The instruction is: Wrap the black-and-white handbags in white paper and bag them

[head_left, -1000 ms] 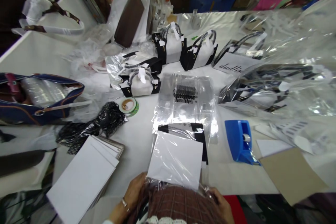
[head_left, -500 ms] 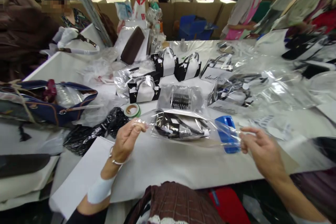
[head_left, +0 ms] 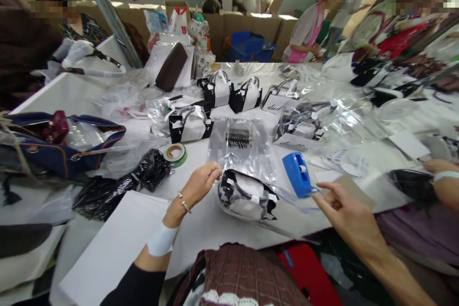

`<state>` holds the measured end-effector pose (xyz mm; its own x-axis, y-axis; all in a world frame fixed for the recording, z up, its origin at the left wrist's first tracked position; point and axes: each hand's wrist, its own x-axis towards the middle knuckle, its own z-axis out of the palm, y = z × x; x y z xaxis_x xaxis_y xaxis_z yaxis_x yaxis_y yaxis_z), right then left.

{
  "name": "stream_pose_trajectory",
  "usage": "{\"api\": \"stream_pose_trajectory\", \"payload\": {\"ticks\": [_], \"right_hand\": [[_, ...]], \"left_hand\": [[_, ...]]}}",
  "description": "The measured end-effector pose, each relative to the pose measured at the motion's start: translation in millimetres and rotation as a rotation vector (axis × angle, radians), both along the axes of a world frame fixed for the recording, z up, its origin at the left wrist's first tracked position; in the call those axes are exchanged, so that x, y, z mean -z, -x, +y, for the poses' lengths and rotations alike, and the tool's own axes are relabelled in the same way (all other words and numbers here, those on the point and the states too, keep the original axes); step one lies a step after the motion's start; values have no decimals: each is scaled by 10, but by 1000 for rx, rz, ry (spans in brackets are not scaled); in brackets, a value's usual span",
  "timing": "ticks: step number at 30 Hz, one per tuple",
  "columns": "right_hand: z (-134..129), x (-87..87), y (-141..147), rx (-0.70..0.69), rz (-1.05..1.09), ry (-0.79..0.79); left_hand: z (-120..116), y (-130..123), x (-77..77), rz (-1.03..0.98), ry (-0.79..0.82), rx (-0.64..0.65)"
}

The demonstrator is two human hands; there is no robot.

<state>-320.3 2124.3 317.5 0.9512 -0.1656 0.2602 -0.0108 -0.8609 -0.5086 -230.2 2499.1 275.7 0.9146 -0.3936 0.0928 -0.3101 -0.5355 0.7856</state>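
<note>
A small black-and-white handbag (head_left: 247, 196) lies inside a clear plastic bag on the table in front of me. My left hand (head_left: 201, 182) is closed, pinching the plastic at the handbag's upper left corner. To the right stands a blue tape dispenser (head_left: 297, 176). My right hand (head_left: 349, 208) is at its near end, thumb and forefinger closing on the end of the tape there. The other fingers are loosely bent. Behind the handbag a flat clear plastic bag (head_left: 238, 153) with black print lies on the table.
Several similar handbags (head_left: 217, 91) stand farther back. At left are a green-edged tape roll (head_left: 175, 154), a crumpled black plastic bag (head_left: 150, 172), white sheets (head_left: 118, 244) and an open navy bag (head_left: 71, 148). A co-worker's hand (head_left: 442, 167) is at the right edge.
My hands held the clear bag stretched between them. Now the right hand has let go of the plastic and is at the tape dispenser. The bagged handbag sits lower and nearer me.
</note>
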Motion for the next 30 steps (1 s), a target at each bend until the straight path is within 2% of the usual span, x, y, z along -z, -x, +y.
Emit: {"api": "stream_pose_trajectory", "payload": {"ticks": [1, 3, 5, 7, 10, 13, 17, 19, 21, 23, 24, 26, 28, 30], "right_hand": [[137, -43, 25, -89, -84, 22], [454, -123, 53, -327, -176, -29], [749, -125, 30, -562, -133, -102], [945, -8, -63, -696, -18, -130], [1008, 308, -320, -689, 63, -71], [935, 588, -610, -578, 85, 74], [947, 796, -837, -567, 350, 341], [1015, 867, -885, -576, 461, 396], [1070, 890, -924, -563, 486, 385], [1058, 800, -955, -548, 464, 351], [1012, 698, -957, -537, 447, 294], [831, 393, -914, -542, 425, 77], [551, 35, -799, -609, 458, -189], [240, -237, -637, -717, 578, -262]], "left_hand": [[-14, 46, 38, -12, 21, -58], [-48, 144, 73, -117, 85, -197], [-91, 257, 64, -323, 130, -291], [-145, 384, 30, -550, 115, -217], [-240, 567, -4, -674, -10, 122], [-317, 683, 15, -579, -68, 373], [-295, 707, -17, -483, -49, 520], [-231, 666, -89, -465, -92, 550], [-154, 594, -165, -492, -184, 538], [-77, 502, -217, -577, -297, 487], [-41, 456, -231, -631, -344, 448], [24, 370, -242, -734, -403, 360], [79, 299, -241, -819, -437, 257], [119, 234, -227, -887, -453, 133]]}}
